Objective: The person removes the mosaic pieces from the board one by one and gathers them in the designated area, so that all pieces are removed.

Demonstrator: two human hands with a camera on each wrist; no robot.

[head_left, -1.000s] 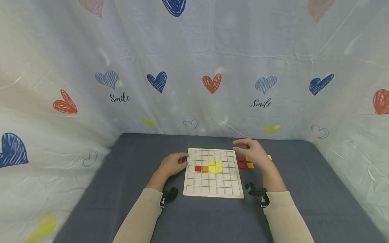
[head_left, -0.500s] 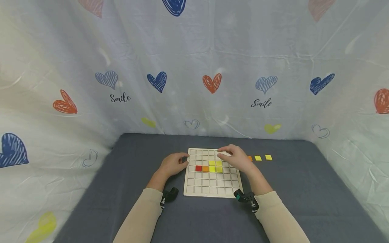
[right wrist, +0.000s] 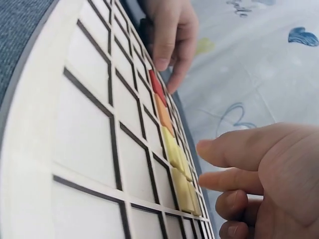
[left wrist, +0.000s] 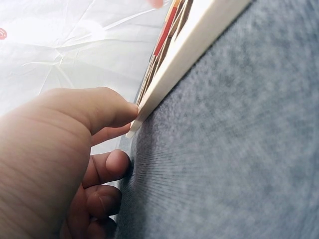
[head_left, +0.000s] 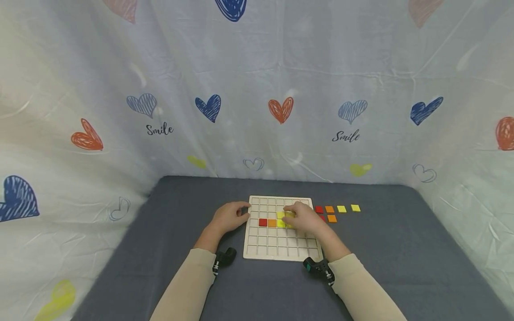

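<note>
A pale wooden grid board (head_left: 265, 253) lies on the dark cloth. In one row sit a red tile (head_left: 263, 222) and an orange tile (head_left: 272, 223), followed by yellow tiles (head_left: 280, 224) partly covered by the right hand. My left hand (head_left: 229, 217) touches the board's left edge with thumb and forefinger, which are apart; the left wrist view shows the thumb tip against the wooden edge (left wrist: 174, 74). Over the yellow tiles hovers my right hand (head_left: 304, 218). Its thumb and forefinger are spread with nothing visible between them in the right wrist view, close to the yellow tiles (right wrist: 183, 189).
Right of the board lie loose tiles: red (head_left: 319, 209), orange (head_left: 329, 209), yellow (head_left: 341, 208) and another yellow (head_left: 355, 208) in a back row, with orange (head_left: 332, 218) and a partly hidden red in front. A white curtain (head_left: 241, 147) printed with hearts hangs behind.
My right hand has moved left from above the loose tiles to over the yellow tiles on the board, uncovering most of the loose ones. The left hand stays at the board's edge.
</note>
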